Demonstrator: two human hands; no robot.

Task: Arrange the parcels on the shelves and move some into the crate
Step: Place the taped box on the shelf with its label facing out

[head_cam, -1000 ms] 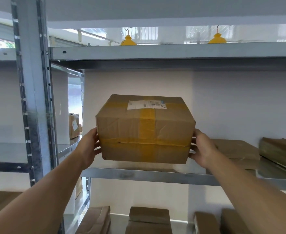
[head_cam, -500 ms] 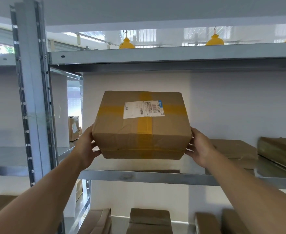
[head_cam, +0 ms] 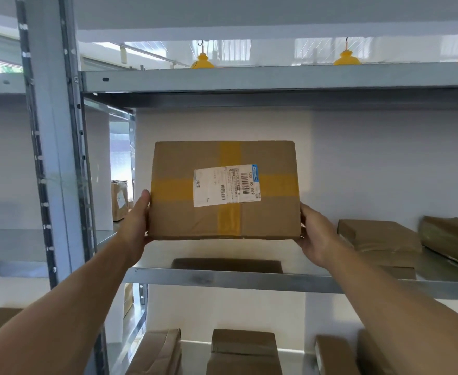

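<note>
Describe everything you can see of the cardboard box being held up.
The box is brown cardboard, slightly creased and sealed with crossed yellow tape. A white shipping label with barcodes sits on the face turned toward the camera, its print running sideways. The box is in the air above the metal shelf, not resting on it. The left hand holds its left edge and the right hand its lower right corner.

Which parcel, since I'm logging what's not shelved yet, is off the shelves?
The box with crossed yellow tape and a white label, held up between the left hand and right hand. The other parcels all lie on shelves.
</note>
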